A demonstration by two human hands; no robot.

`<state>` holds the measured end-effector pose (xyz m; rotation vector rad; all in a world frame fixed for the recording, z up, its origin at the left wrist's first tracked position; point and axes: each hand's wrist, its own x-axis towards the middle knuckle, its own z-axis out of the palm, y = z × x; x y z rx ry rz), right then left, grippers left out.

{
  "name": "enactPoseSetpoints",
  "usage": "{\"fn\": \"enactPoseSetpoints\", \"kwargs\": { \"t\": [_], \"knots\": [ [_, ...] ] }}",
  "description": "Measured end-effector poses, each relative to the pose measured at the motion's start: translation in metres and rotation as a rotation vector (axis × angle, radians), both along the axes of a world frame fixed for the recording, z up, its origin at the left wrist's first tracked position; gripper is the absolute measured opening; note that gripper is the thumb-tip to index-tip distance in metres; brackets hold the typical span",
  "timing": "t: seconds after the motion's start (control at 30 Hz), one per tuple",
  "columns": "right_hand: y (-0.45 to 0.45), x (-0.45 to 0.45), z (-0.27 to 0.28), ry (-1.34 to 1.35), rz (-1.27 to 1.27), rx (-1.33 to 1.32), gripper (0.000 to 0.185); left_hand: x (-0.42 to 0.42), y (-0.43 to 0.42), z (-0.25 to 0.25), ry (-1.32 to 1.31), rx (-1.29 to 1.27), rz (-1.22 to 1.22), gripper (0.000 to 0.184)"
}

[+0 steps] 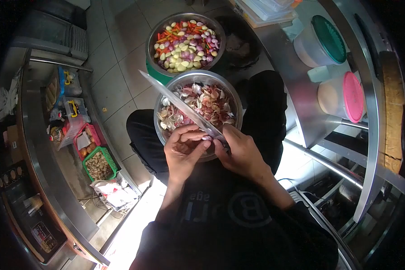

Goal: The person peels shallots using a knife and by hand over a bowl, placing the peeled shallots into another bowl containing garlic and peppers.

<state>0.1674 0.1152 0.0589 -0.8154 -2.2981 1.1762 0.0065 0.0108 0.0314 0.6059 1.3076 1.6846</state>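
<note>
My left hand (184, 146) pinches a small purple shallot (207, 138) between thumb and fingers, above the near part of a steel bowl (159, 96). My right hand (240, 150) grips a knife (177, 102) near its lower end, thumb close to the shallot. The long blade points up and to the left across the bowl. Papery skins and peelings (207, 101) fill this bowl, which sits between my legs. Just beyond it, a second steel bowl (152, 41) holds peeled shallots, garlic cloves and red and orange chillies (184, 47).
On the left lower shelf are a green basket (100, 164), a pink basket (86, 140) and clear boxes (74, 108). Tubs with a green lid (328, 40) and a pink lid (353, 96) stand on the steel shelf at the right.
</note>
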Motion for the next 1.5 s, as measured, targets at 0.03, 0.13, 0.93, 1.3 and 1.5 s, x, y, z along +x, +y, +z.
{"fn": "enactPoseSetpoints", "kwargs": {
  "t": [0.03, 0.13, 0.93, 1.3, 1.5],
  "knots": [
    [0.000, 0.000, -0.001, 0.000, 0.001, 0.002, 0.025, 0.000, 0.000, -0.001, 0.000, 0.002, 0.001, 0.044],
    [0.001, 0.001, 0.000, 0.042, -0.038, 0.001, 0.026, -0.002, -0.002, -0.009, -0.085, 0.018, 0.007, 0.038],
    [-0.002, -0.002, -0.002, 0.064, -0.028, -0.065, 0.026, 0.000, -0.005, -0.013, -0.135, -0.024, 0.022, 0.026],
    [-0.003, -0.004, -0.002, 0.065, -0.081, -0.069, 0.027, -0.001, -0.003, -0.009, -0.198, -0.006, -0.020, 0.026],
    [-0.002, -0.004, -0.003, 0.119, -0.097, -0.067, 0.026, -0.001, -0.002, -0.012, -0.241, -0.024, -0.037, 0.021]
  ]
}}
